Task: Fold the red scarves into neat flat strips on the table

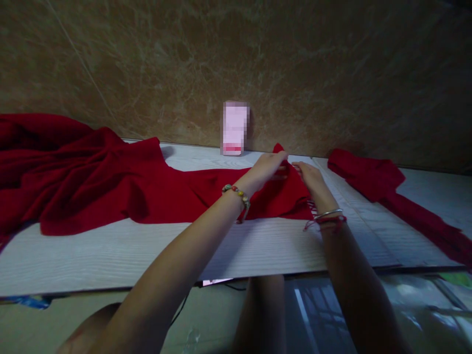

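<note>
A long piece of red cloth [162, 196] lies across the pale wood-grain tabletop, wide and bunched at the left and narrower toward the right. At its right end, my left hand [271, 168] grips the cloth near its far edge, where a corner stands up. Close beside it, my right hand [312, 181] pinches the cloth's right edge between thumb and fingers. The fingertips of both hands are partly hidden by the fabric. A strip of white stripes shows at the cloth's edge, by my right wrist.
Against the brown marbled wall [165, 73] stands a blurred pink-white object [234, 129]. A second red cloth piece [372, 177], with a long narrow strip, lies to the right. My legs and the tiled floor show below the front edge of the pale table [258, 250].
</note>
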Action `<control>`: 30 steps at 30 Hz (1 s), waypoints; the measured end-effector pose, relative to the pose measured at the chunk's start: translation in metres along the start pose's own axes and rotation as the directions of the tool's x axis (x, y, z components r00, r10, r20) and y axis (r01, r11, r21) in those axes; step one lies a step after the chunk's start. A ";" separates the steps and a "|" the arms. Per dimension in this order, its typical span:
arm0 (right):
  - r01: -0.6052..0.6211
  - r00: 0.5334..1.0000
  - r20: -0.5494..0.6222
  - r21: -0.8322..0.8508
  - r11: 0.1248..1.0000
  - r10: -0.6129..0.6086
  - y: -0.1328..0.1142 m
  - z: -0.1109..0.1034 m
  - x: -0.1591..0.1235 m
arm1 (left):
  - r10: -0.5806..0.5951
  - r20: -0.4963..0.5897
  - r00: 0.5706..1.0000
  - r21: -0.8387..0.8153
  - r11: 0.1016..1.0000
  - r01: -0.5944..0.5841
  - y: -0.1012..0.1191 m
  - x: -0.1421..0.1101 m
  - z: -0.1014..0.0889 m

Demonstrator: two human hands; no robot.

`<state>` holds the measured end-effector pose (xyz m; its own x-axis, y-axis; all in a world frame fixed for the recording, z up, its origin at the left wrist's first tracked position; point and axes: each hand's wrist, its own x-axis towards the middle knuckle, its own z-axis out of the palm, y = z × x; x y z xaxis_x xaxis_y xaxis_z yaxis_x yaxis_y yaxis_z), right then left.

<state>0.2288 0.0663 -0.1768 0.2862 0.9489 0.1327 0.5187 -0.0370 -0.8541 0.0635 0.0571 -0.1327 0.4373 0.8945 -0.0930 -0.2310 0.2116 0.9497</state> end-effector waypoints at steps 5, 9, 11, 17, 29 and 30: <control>-0.233 0.972 0.021 0.166 0.958 0.233 -0.006 -0.012 -0.008 | -0.002 -0.067 0.998 0.425 0.905 0.031 -0.017 0.010 0.003; -0.216 0.976 0.021 -0.070 0.974 0.218 0.000 -0.010 -0.007 | 0.324 0.021 0.946 0.843 0.503 -0.191 -0.034 -0.003 -0.027; -0.162 0.987 -0.007 -0.173 0.972 0.163 0.005 -0.007 -0.003 | 0.305 0.098 0.947 0.930 0.310 -0.196 -0.041 -0.012 -0.040; -0.104 0.995 -0.023 -0.304 0.947 0.101 0.013 -0.002 0.005 | 0.170 0.190 0.967 0.975 0.079 -0.206 -0.055 -0.023 -0.050; 0.126 0.975 -0.104 -0.458 0.880 -0.194 -0.007 -0.014 -0.009 | 0.171 0.256 0.951 0.962 0.049 -0.268 -0.054 -0.030 -0.048; 0.108 0.979 -0.092 -0.513 0.852 -0.179 -0.005 -0.013 -0.008 | 0.139 0.279 0.950 0.957 0.038 -0.287 -0.055 -0.029 -0.048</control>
<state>0.2338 0.0546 -0.1670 0.2615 0.9072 0.3296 0.8857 -0.0899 -0.4554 0.0215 0.0382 -0.1964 0.6258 0.7695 0.1272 0.6980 -0.6253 0.3490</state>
